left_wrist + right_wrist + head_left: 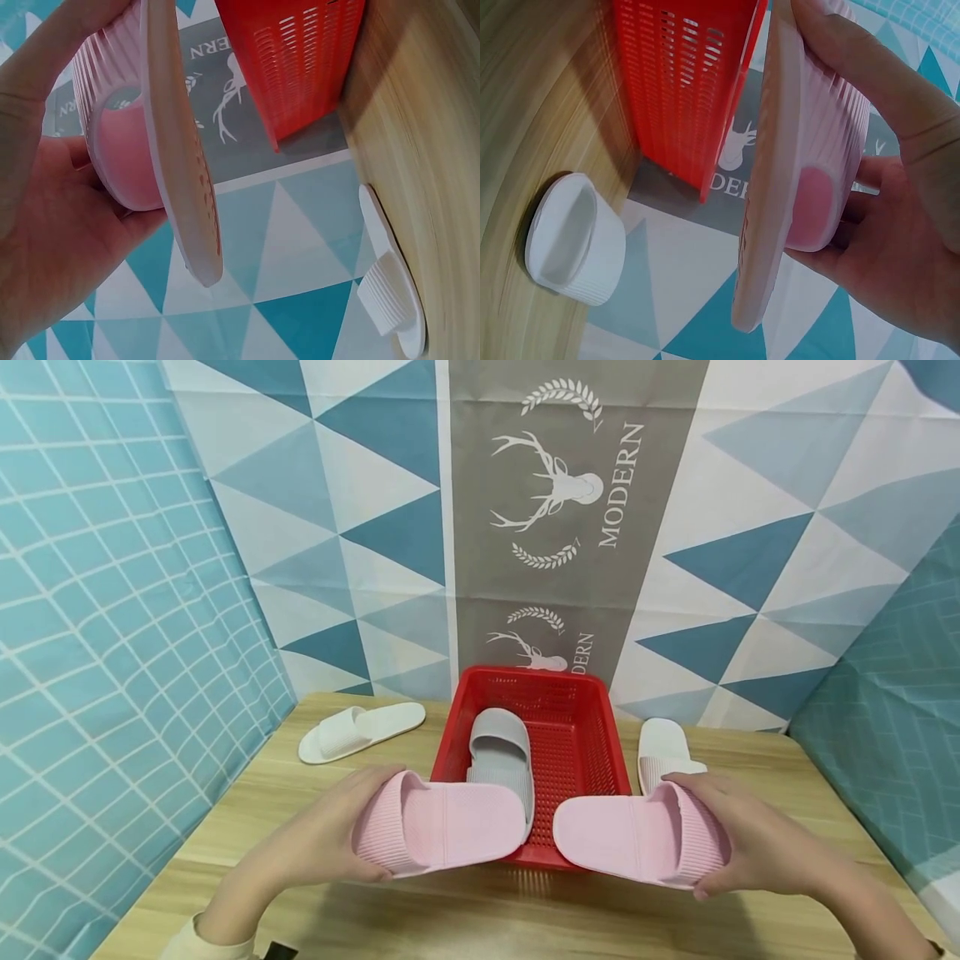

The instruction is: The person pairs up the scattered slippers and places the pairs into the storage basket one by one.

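Observation:
My left hand (318, 839) grips a pink slipper (480, 822) around its ribbed strap, and its heel end points right, over the near edge of a red basket (611, 743). Mirroring it, my right hand (765, 835) holds a second pink slipper (600, 833) by the strap, heel end toward the left. Both slippers are off the table, as the wrist views also show. Inside the basket, on its left side, lies a grey slipper (501, 739), partly hidden by the left pink one.
On the wooden table (487, 922), a white slipper (397, 718) lies left of the basket. Another white slipper (663, 739) is on the right, partly covered by my right hand and its slipper. A patterned cloth wall (390, 527) stands directly behind the basket.

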`<state>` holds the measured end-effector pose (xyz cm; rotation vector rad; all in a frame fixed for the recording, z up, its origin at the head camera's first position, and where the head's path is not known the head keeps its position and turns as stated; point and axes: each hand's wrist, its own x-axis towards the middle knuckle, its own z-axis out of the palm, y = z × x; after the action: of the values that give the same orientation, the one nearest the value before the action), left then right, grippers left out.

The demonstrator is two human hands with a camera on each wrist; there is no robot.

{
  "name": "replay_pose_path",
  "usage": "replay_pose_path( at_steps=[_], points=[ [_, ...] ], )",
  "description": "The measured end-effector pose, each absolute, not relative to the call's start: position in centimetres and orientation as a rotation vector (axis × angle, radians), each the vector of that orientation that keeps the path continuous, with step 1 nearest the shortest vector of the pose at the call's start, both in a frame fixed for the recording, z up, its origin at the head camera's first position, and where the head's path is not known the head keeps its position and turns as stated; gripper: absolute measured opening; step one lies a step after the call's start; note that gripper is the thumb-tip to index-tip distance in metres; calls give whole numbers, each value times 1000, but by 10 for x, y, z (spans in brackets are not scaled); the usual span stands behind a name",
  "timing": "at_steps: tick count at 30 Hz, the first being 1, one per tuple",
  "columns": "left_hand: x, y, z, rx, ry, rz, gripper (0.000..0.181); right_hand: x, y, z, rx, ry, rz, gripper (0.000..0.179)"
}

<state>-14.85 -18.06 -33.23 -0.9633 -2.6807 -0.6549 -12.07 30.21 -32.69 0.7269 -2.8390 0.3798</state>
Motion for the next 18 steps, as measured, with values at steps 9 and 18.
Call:
replay_pose_path(
  at_steps=[9, 18],
  points=[
    [-148, -179, -328, -983, -2681, -642, 103, -120, 295, -319, 696, -2912, 437, 112],
    [-147, -179, -329, -941, -2720, -653, 106, -120, 291, -320, 733, -2904, 462, 110]
  ],
)
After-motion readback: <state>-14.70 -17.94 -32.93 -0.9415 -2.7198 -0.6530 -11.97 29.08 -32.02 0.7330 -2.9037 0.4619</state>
